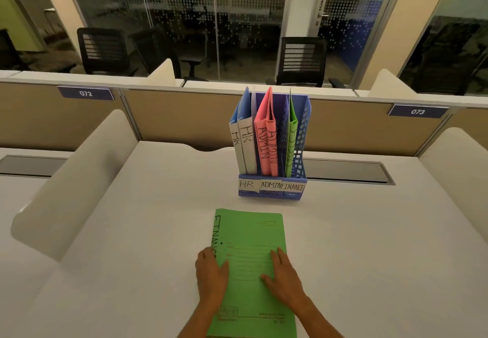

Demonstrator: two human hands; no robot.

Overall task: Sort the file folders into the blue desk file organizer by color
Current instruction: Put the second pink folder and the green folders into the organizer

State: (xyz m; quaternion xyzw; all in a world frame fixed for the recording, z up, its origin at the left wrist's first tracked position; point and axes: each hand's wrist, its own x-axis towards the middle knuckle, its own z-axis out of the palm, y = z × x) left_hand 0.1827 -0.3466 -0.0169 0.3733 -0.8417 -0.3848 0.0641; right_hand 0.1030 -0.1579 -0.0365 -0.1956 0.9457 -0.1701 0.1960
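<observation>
Two flat, spread hands, left hand (pixel 212 271) and right hand (pixel 283 274), press the green folder (pixel 250 234) lying between them, near the blue organizer (pixel 272 193).

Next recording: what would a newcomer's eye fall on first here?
The bright green folder lying flat on the white desk nearest the camera, with the left hand resting at its left edge and the right hand flat on its cover. Behind it stands the blue organizer, labelled HR, ADMIN and FINANCE, holding two HR folders, two pink folders and one upright green folder.
</observation>
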